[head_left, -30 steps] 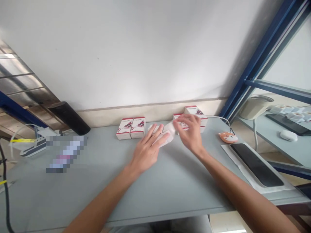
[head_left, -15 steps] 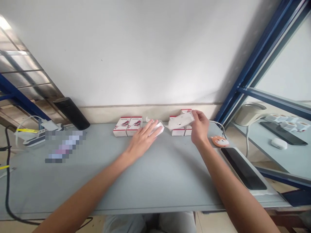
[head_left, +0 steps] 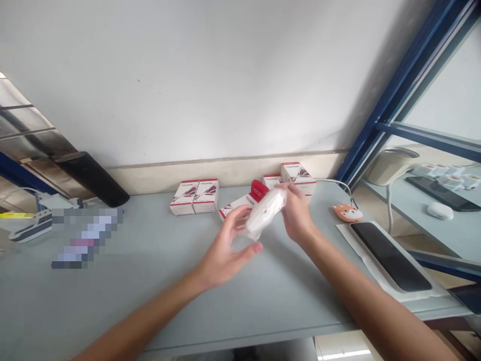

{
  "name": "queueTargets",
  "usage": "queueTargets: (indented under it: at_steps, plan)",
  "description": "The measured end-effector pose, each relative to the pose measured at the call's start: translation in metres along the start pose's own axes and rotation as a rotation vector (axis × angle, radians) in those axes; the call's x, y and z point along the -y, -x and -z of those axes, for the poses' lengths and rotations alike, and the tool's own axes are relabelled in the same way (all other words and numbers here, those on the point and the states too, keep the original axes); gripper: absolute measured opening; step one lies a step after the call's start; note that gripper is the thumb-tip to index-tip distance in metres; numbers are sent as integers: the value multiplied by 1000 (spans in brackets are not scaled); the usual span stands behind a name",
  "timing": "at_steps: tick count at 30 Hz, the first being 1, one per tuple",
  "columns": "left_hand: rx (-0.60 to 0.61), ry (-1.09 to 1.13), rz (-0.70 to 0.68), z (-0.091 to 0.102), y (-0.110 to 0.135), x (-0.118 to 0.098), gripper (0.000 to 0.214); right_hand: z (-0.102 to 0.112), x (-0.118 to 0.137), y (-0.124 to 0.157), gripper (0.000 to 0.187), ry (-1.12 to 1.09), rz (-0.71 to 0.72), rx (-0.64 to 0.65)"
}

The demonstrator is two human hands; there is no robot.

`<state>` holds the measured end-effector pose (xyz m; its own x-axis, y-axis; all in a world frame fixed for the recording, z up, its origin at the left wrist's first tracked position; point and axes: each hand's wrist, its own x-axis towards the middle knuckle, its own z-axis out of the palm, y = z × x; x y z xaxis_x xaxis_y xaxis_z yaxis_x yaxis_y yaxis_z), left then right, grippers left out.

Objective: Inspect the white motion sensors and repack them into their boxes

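My right hand grips a white packet in clear plastic by its upper end. My left hand hangs in the air, fingers curved and apart, close to the packet's lower end; I cannot tell if they touch it. Just behind the packet, a white box with a red end lies tilted on the table. A pair of red-and-white boxes stands to its left. Two more similar boxes stand behind my right hand.
A grey table runs along a white wall. On it are a black cylinder, a pixelated object, a power strip, an orange animal-shaped item and a black phone on a white sheet.
The packet has moved left and tilted in my right hand. My left hand has lifted off the table and opened. A red-ended box now shows behind the packet.
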<state>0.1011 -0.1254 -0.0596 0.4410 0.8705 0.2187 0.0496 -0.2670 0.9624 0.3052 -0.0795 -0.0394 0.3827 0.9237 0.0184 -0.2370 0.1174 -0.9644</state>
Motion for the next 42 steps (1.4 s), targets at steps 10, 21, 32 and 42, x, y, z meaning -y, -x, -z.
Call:
queueTargets:
  at_steps: [10, 21, 32, 42]
  plan:
    - [-6, 969, 576, 1, 18, -10, 44, -17, -9, 32, 34, 461, 267, 332]
    - [107, 913, 567, 3, 13, 1, 46, -14, -15, 38, 44, 536, 356, 611]
    - [152, 868, 567, 8, 7, 7, 59, -10, 0, 25, 49, 611, 448, 269]
    - [123, 791, 519, 4, 4, 9, 50, 4, 9, 7, 47, 478, 434, 120]
